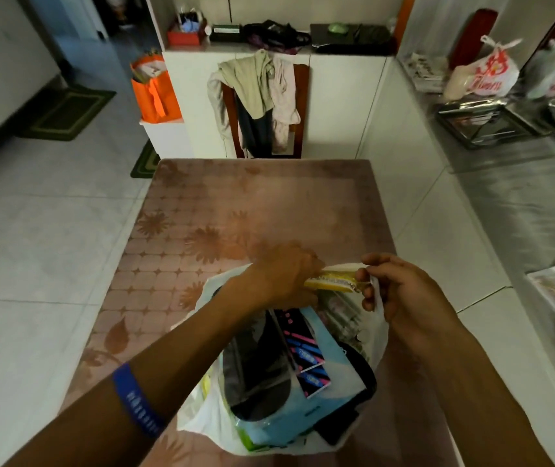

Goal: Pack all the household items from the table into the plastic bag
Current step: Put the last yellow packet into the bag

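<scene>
On the near end of the floral-patterned table (262, 203), a white plastic bag (375, 335) is sitting open, stuffed with a blue packet (333, 375), a black item and a pink-and-blue box (306, 352). The left hand (282, 274) is gripping a yellow packet (331, 281) over the bag's mouth, while the right hand (400, 291) is pinching the bag's far rim, holding it up.

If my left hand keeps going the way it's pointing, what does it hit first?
Probably your right hand: the left hand points rightward along the yellow packet it grips, over the plastic bag, though depth is unclear.
</scene>
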